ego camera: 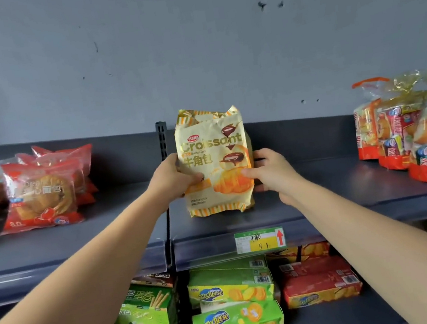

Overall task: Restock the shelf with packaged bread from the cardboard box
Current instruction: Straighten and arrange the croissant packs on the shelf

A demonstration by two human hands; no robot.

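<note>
Bare forearms, the left (84, 265) and the right (374, 224), reach up and forward from the bottom corners. The left hand (174, 175) grips the left edge of a cream-and-gold croissant bag (212, 145), with its thumb on the printed front and its fingers wrapped behind. The right hand (271, 173) grips the right edge the same way, thumb lying across the pictured croissant. The bag stands upright between the two hands with its lower seam down on the dark shelf board (321, 196), just above a green and yellow price tag (260, 239). On the same shelf, well to the left, lean red bread packs (41, 194); to the right stand tied bags of wrapped cakes (408, 131). Below, Zecheese boxes (237, 320) sit between green biscuit-stick boxes (146, 316) and red boxes (320, 284).
</note>
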